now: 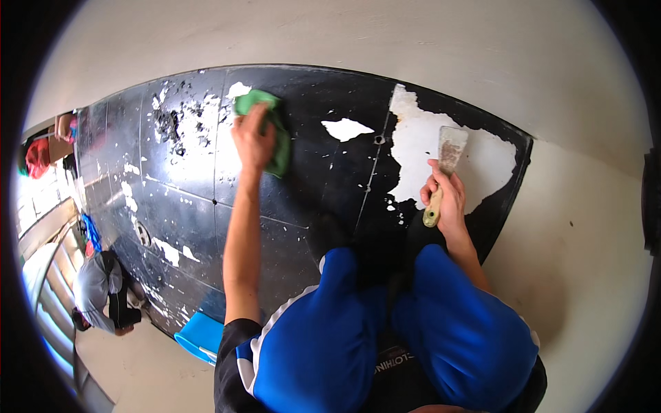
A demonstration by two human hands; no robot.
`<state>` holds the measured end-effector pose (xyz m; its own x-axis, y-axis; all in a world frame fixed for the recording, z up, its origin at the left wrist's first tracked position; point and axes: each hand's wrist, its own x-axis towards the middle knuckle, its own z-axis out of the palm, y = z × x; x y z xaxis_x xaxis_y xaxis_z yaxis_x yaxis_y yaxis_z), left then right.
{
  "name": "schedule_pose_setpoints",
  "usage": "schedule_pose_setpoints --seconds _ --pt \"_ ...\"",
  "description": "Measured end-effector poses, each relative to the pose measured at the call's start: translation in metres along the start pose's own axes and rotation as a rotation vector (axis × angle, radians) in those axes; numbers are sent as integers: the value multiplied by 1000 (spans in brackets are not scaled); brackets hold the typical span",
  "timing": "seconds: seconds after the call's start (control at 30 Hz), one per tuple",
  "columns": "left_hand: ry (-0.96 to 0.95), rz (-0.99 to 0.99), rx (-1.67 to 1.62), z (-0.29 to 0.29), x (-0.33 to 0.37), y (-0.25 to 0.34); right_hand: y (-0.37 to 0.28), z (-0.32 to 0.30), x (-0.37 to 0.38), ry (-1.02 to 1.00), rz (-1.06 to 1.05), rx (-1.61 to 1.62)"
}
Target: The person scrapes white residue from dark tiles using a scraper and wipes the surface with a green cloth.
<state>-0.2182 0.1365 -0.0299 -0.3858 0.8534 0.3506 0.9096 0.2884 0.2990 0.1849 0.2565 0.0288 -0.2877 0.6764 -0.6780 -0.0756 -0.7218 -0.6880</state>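
A single fisheye view looks from the person's head steeply down, close over their own blue-clad knees (385, 323) at the lower edge. It faces a black painted panel (289, 206) lying on the pale floor (578, 248), whose edges bow toward the dark round rim. Another crouching person (103, 292) shows far left.

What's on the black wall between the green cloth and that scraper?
In the head view, between the green cloth and the scraper lies glossy black paint with one white chipped patch and a thin seam.
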Motion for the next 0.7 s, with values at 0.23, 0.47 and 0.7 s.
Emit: schedule_pose_setpoints --seconds 0.23,0.47,0.7 --pt "55 -14 2 -20 33 -1 13 -8 11 -13 -70 -28" --pt "-370 199 -482 -15 -49 163 9 -10 29 -97 -19 -35" --pt "-837 226 -756 -12 -89 235 -1 13 46 -63 3 -110"
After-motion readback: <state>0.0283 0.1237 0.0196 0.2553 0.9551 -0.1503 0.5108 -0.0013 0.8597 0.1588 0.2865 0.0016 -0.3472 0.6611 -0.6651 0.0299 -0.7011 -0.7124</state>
